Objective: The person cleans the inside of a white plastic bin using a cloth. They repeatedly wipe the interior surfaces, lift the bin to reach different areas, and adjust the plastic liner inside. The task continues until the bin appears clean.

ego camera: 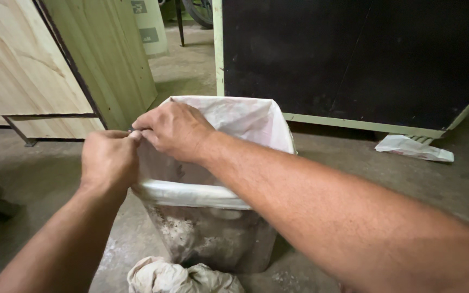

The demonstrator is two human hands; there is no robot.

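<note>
Head view, looking down at a square bin lined with a white plastic bag. Both hands meet at the bin's left rim. The left hand is curled, its fingertips hidden behind its own knuckles and pressed against the bag's edge; the right hand lies over that same corner, fingers bent together and pinching the bag's edge at the point where the two hands touch. What lies between the fingertips is too small to make out. The right forearm crosses in front of the bin's right side and hides part of its rim; the bin's inside is mostly screened by the hands and the bag's folds. The bag is folded over the near rim as a white band, and the bin's grey, stained wall shows beneath it.

In front of the bin, at the lower frame edge, lies a crumpled pale cloth, partly cut off. Behind the bin stands a dark panel with a pale green frame; to the right of the bin, by that panel's foot, lies a flattened white bag. Left of the bin stand light wooden boards. Far behind the bin a pale container bears two small grey square labels, their marks unreadable.
</note>
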